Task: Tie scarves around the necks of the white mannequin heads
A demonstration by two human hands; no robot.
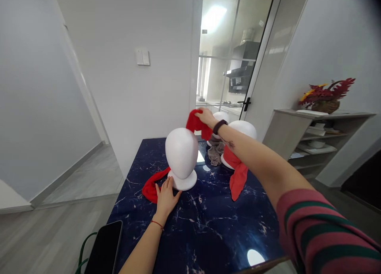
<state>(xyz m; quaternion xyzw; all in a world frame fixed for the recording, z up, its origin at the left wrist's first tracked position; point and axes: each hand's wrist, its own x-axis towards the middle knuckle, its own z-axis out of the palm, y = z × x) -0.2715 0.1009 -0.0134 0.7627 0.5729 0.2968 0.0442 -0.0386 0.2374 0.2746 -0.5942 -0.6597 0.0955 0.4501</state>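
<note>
A white mannequin head (181, 153) stands upright on its round base. My left hand (166, 198) rests against the front left of that base, fingers spread, thumb along its front rim. A red scarf (151, 190) lies on the table beside my left fingers and runs behind the neck. My right hand (205, 116) is raised behind and right of the head, its fingers closed on the scarf's other end, which hangs down from them. The stretch of scarf behind the head is hidden.
A second mannequin head (244, 128), wearing a knotted coral-red scarf (238, 181), stands right. Another white head (220, 116) and a grey-brown cloth (214, 154) are partly behind my right arm. A phone (104, 248) lies at the left edge of the dark blue marbled table (205, 222).
</note>
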